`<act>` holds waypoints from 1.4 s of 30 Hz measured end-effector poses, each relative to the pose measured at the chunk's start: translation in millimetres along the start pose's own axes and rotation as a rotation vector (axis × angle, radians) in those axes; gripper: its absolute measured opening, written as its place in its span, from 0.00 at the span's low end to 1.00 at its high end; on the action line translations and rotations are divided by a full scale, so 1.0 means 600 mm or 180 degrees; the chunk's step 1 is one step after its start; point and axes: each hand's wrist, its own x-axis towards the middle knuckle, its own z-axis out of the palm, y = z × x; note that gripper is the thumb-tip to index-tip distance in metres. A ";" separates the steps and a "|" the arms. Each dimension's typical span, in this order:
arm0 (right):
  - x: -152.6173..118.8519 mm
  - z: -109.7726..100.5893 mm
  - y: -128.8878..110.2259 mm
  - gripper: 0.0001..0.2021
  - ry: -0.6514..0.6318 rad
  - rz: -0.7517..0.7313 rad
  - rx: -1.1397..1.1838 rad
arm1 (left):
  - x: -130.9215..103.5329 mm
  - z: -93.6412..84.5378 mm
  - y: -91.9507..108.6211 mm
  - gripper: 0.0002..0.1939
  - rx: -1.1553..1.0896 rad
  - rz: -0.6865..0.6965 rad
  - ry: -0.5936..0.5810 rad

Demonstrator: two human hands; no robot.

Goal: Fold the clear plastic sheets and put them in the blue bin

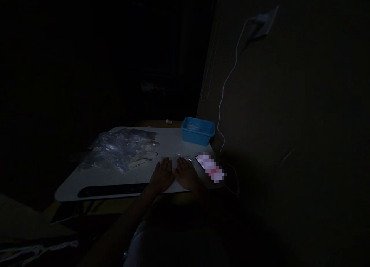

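Both hands rest palm down, side by side, near the front edge of a white folding table (170, 137). My left hand (162, 176) lies flat with its fingers stretched forward. Close beside it, my right hand (185, 174) is spread flat too, its fingertips at a small clear plastic piece (185, 157). What lies under the palms is hidden. To the left is a heap of clear plastic bags (121, 147). Right of my right hand lies a phone (209, 167) with its screen lit and blurred out.
A blue plastic basin (198, 132) stands at the table's back right corner. Behind the table lies a small pinkish spool-like item (169, 121). A white cable (221, 99) hangs from a wall socket (264, 24) at the right. The room is very dark.
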 end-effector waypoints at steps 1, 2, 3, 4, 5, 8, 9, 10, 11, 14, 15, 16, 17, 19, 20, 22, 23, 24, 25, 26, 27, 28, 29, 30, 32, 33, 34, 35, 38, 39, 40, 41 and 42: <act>-0.004 0.003 0.010 0.26 0.0053 0.0037 -0.0047 | 0.000 -0.001 0.001 0.29 -0.0004 0.0003 0.0036; -0.008 0.005 0.020 0.26 0.0101 0.0084 -0.0085 | 0.000 -0.002 0.002 0.29 -0.0007 0.0002 0.0072; -0.012 0.006 0.028 0.26 0.0137 0.0136 -0.0111 | -0.001 -0.003 0.002 0.30 -0.0004 -0.0020 0.0100; -0.015 0.007 0.035 0.27 0.0165 0.0194 -0.0128 | -0.001 -0.004 0.002 0.31 0.0003 -0.0068 0.0116; -0.017 0.007 0.039 0.27 0.0191 0.0252 -0.0139 | -0.001 -0.005 0.001 0.32 0.0011 -0.0141 0.0117; -0.020 0.004 0.040 0.28 0.0263 0.0344 -0.0146 | -0.001 -0.006 -0.002 0.37 0.0001 -0.0382 0.0088; -0.021 0.003 0.038 0.28 0.0279 0.0358 -0.0146 | -0.001 -0.006 -0.003 0.38 -0.0015 -0.0425 0.0070; -0.021 0.003 0.037 0.28 0.0291 0.0375 -0.0145 | -0.001 -0.006 -0.005 0.39 -0.0032 -0.0452 0.0058; -0.022 0.002 0.035 0.28 0.0299 0.0395 -0.0145 | -0.002 -0.006 -0.006 0.40 -0.0044 -0.0477 0.0055; -0.023 0.003 0.034 0.28 0.0332 0.0473 -0.0140 | -0.003 -0.004 -0.010 0.41 -0.0053 -0.0581 0.0093; -0.023 0.003 0.035 0.28 0.0341 0.0477 -0.0133 | -0.004 -0.004 -0.011 0.41 -0.0059 -0.0613 0.0107; -0.023 0.004 0.035 0.28 0.0345 0.0473 -0.0125 | -0.004 -0.005 -0.013 0.41 -0.0068 -0.0630 0.0110; -0.023 0.004 0.036 0.28 0.0342 0.0467 -0.0121 | -0.005 -0.006 -0.014 0.40 -0.0080 -0.0634 0.0106; -0.023 0.004 0.036 0.28 0.0329 0.0472 -0.0123 | -0.006 -0.010 -0.016 0.37 -0.0112 -0.0635 0.0103; -0.023 0.004 0.036 0.28 0.0323 0.0473 -0.0127 | -0.006 -0.013 -0.017 0.35 -0.0132 -0.0596 0.0122; -0.023 0.003 0.035 0.28 0.0314 0.0465 -0.0136 | -0.004 -0.017 -0.017 0.30 -0.0188 -0.0360 0.0200; -0.023 0.003 0.035 0.28 0.0312 0.0456 -0.0139 | -0.002 -0.018 -0.017 0.28 -0.0222 -0.0180 0.0237; -0.023 0.003 0.035 0.28 0.0312 0.0447 -0.0141 | 0.000 -0.018 -0.018 0.26 -0.0253 0.0001 0.0256; -0.023 0.003 0.035 0.28 0.0310 0.0438 -0.0141 | 0.002 -0.017 -0.018 0.25 -0.0277 0.0144 0.0250; -0.023 0.004 0.035 0.28 0.0308 0.0439 -0.0140 | 0.005 -0.014 -0.020 0.25 -0.0288 0.0217 0.0222; -0.023 0.004 0.036 0.28 0.0306 0.0449 -0.0142 | 0.007 -0.011 -0.022 0.25 -0.0284 0.0218 0.0188; -0.023 0.005 0.036 0.28 0.0300 0.0459 -0.0146 | 0.008 -0.008 -0.025 0.25 -0.0271 0.0181 0.0160; -0.023 0.006 0.036 0.28 0.0292 0.0470 -0.0153 | 0.009 -0.005 -0.028 0.26 -0.0251 0.0125 0.0137; -0.023 0.006 0.037 0.28 0.0282 0.0479 -0.0159 | 0.009 -0.002 -0.032 0.27 -0.0228 0.0066 0.0119; -0.023 0.005 0.037 0.28 0.0271 0.0492 -0.0157 | 0.008 0.001 -0.040 0.29 -0.0191 -0.0040 0.0076; -0.023 0.005 0.036 0.28 0.0274 0.0488 -0.0146 | 0.006 0.001 -0.044 0.30 -0.0175 -0.0084 0.0059; -0.023 0.004 0.036 0.28 0.0282 0.0478 -0.0127 | 0.005 0.001 -0.047 0.31 -0.0158 -0.0118 0.0050; -0.023 0.004 0.036 0.28 0.0293 0.0473 -0.0103 | 0.004 0.000 -0.049 0.31 -0.0141 -0.0136 0.0050; -0.023 0.004 0.038 0.27 0.0329 0.0463 0.0002 | 0.002 0.000 -0.050 0.32 -0.0108 -0.0134 0.0060; -0.023 0.004 0.040 0.27 0.0346 0.0459 0.0052 | 0.003 0.000 -0.050 0.32 -0.0107 -0.0133 0.0049; -0.023 0.004 0.043 0.26 0.0370 0.0452 0.0109 | 0.003 0.000 -0.049 0.32 -0.0107 -0.0138 0.0039; -0.023 0.003 0.045 0.26 0.0407 0.0456 0.0171 | 0.003 0.001 -0.049 0.32 -0.0106 -0.0149 0.0031; -0.022 0.001 0.048 0.25 0.0451 0.0481 0.0229 | 0.003 0.001 -0.048 0.32 -0.0102 -0.0156 0.0022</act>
